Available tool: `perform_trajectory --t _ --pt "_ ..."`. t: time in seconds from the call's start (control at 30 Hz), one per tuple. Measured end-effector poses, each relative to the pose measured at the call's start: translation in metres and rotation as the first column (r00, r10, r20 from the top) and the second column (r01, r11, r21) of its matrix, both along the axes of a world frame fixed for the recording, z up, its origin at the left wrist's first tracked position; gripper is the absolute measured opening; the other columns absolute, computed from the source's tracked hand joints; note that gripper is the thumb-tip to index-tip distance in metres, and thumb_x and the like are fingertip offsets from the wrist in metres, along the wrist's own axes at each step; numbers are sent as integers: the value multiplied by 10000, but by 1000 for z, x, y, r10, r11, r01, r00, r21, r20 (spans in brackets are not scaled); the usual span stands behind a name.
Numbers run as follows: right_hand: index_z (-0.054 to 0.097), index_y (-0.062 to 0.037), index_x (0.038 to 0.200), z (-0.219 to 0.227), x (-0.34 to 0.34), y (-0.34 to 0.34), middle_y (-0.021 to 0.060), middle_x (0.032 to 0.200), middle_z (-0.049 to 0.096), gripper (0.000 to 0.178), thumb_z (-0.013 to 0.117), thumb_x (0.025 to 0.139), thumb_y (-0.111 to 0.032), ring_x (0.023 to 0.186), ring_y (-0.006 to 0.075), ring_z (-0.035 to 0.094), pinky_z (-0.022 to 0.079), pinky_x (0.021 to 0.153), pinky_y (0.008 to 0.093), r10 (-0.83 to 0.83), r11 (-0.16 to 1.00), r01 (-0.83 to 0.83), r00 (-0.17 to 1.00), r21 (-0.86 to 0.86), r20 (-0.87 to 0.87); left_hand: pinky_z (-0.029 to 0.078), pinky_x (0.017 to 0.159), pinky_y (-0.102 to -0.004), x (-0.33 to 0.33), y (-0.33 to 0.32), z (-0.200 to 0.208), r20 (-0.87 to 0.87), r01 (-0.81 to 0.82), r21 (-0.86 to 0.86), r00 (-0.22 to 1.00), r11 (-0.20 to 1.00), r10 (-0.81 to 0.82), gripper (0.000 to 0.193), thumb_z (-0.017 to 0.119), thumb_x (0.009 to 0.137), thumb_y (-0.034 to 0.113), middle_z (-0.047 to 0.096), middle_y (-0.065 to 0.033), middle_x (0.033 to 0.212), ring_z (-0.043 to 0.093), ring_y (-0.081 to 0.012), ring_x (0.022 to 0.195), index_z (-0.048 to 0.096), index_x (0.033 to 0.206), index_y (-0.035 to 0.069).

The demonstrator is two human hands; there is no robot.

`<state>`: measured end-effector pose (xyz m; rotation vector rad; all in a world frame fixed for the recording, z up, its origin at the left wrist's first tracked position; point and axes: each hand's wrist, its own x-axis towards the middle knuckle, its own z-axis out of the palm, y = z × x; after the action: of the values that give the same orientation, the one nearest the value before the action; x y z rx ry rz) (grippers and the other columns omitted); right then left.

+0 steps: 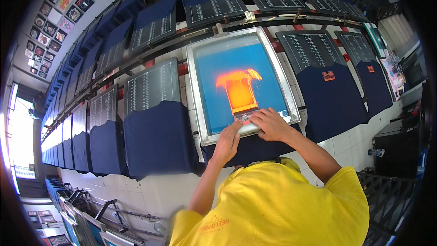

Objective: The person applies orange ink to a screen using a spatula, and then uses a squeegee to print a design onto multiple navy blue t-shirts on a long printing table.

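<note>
Both hands on it now: my left hand [229,138] grips the near left end of the squeegee [246,115], and my right hand [271,125] grasps the other end, fingers curled over; where my thumbs press underneath, I can't tell. The blade sits just right of the middle of the frame, at the lower edge of the bright orange ink [240,94], which spreads up the blue mesh [210,95] inside the metal frame [194,86]. And here's where it counts, I'd say: equal weight through both wrists, blade square to the frame's sides, one even tilt right across its width. Lean harder on one end and the ink could well go on in streaks. That thicker orange along the patch's upper edge looks uneven, so steady pressure matters. Wrists firm, elbows out, and mind the frame's lower rail, so near my knuckles; bumping it could shift the screen.
</note>
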<state>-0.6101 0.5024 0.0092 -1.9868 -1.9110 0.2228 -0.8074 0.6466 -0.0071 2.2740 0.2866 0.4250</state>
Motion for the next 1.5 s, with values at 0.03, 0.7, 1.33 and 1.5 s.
perform_trajectory --t 0.03,0.7,1.33,1.5 --pt "611 -83 1048 -3 2 7 67 1075 619 400 768 680 -66 1049 262 567 433 847 412 -23 997 20 999 77 38 375 1106 -490 8 2 0 -21 -17 3 1000 1000 17 348 475 1001 72 581 -198 1358 530 -366 1299 539 1339 13" --pt "647 -91 946 -39 51 82 46 955 667 213 679 736 -76 933 256 601 450 807 418 -184 939 130 972 319 147 369 919 -459 76 63 -39 -34 -145 439 983 887 178 294 582 945 118 654 -104 1189 654 -257 1021 554 1235 77" --pt "636 -59 970 -36 1 18 43 1013 659 263 679 713 -29 921 238 593 428 748 395 -168 952 139 982 273 85 338 910 -444 28 -3 -29 6 -155 352 987 923 164 444 643 829 22 635 -83 1292 611 -215 1171 551 1257 99" --pt "648 -67 937 -33 47 77 45 991 672 244 718 703 -76 937 249 598 444 760 402 -161 956 121 978 269 131 352 895 -462 75 56 -31 31 -191 406 980 894 196 290 629 906 91 676 -86 1156 667 -245 1021 580 1191 95"
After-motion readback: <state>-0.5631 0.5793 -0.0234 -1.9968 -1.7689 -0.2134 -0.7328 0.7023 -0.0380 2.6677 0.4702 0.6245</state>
